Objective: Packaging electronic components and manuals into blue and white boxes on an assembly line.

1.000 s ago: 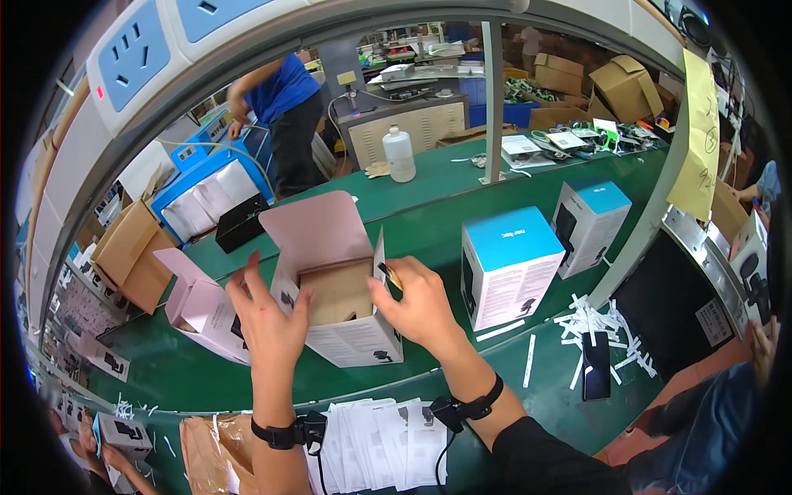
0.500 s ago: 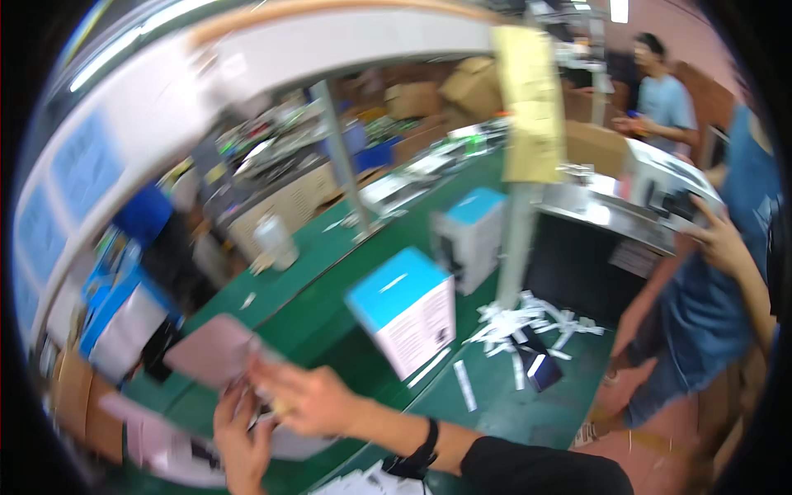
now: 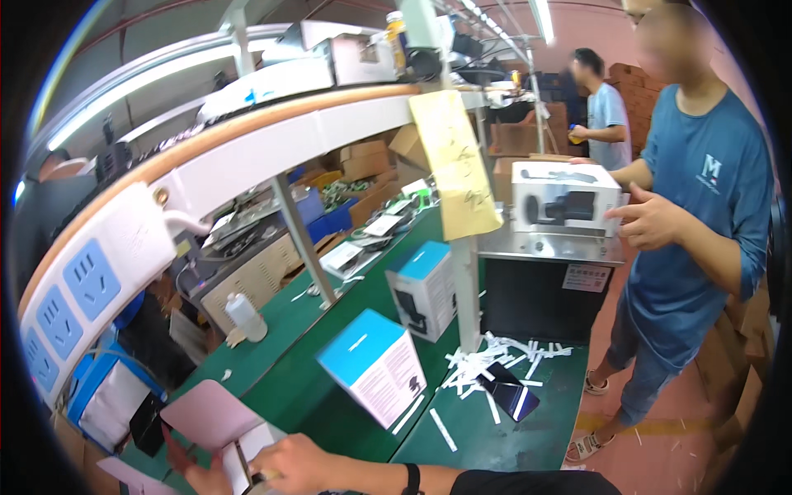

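The open box (image 3: 250,443) lies at the lower left, cut by the lower edge of the view, with its pink lid (image 3: 210,411) raised. The left hand (image 3: 202,474) is placed at the box's left side, beside the lid; the right hand (image 3: 295,467) is bent over the opposite side, fingers at the rim. Both hands are partly hidden or cropped, so whether either grip is closed cannot be told. Since the earlier views, the gaze has been swung to the right: the box has been shifted from mid-view to the margin, and its brown interior is no longer exposed, so the handling inside can scarcely be judged. A second pink-flapped carton (image 3: 136,478) is seen to the left, with a black tray (image 3: 148,424) behind. Toward the right, two closed boxes, a nearer blue-topped box (image 3: 375,369) and a farther blue-topped box (image 3: 422,294), are stood before a metal post (image 3: 467,301), near which paper strips (image 3: 488,360) and a dark phone (image 3: 513,396) are scattered. Beyond, a white box (image 3: 565,202) is attended by a co-worker's hand (image 3: 656,221). The interior is obscured chiefly by the right hand.
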